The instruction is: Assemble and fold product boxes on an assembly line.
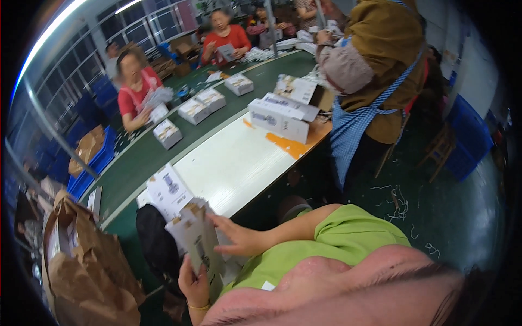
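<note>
With left hand [194, 283] clamped on the lower part of a white carton [200, 245] and right hand [239, 238] spread at its edge, holds it near the white surface [217, 168], with long green surface [136, 163] and windows [166, 23] beyond. Points flapped end upward, long axis steep, leaning left in the head view.

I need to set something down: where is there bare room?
The white tabletop is bare along its middle, between the near carton and the far cartons. The green belt is bare on the near side of the nearest small box. Crowded: the tabletop's near end, where left hand and right hand are on the held carton beside the black item.
</note>
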A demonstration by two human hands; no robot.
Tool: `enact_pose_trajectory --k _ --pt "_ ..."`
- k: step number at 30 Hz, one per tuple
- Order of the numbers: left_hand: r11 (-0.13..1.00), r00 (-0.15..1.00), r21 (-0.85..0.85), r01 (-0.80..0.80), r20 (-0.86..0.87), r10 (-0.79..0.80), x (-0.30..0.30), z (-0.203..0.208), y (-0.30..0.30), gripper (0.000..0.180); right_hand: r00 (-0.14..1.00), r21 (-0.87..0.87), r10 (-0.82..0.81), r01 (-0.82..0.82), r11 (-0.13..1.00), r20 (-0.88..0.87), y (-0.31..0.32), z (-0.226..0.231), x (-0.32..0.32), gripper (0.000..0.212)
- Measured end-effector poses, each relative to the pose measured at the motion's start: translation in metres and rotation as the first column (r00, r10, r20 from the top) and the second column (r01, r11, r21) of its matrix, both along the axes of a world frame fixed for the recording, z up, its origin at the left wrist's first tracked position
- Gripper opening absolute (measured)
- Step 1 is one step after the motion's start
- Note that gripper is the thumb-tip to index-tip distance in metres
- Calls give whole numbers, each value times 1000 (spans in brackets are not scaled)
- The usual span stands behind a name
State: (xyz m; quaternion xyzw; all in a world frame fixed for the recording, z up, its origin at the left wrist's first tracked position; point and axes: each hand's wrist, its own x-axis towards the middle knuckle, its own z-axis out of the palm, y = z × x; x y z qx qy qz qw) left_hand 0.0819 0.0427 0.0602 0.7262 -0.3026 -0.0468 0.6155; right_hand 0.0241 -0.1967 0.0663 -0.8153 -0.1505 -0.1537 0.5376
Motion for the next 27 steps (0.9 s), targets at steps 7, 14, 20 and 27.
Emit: enact_pose_trajectory --k 7,14,20,27 --pt "918 907 392 60 362 -214 -24 61 -34 45 903 810 270 129 572 -334 -3 -9 21 54" --pt "933 860 343 -109 503 -85 -12 43 -36 64 910 651 158 145 745 -384 -8 -19 32 48" --pt "939 747 287 -190 663 -52 -3 25 -32 81 933 939 342 -10 343 -115 -9 2 24 39" --pt "986 627 145 -83 777 -61 -14 11 -41 89 923 689 347 -142 711 -167 -8 54 2 57"
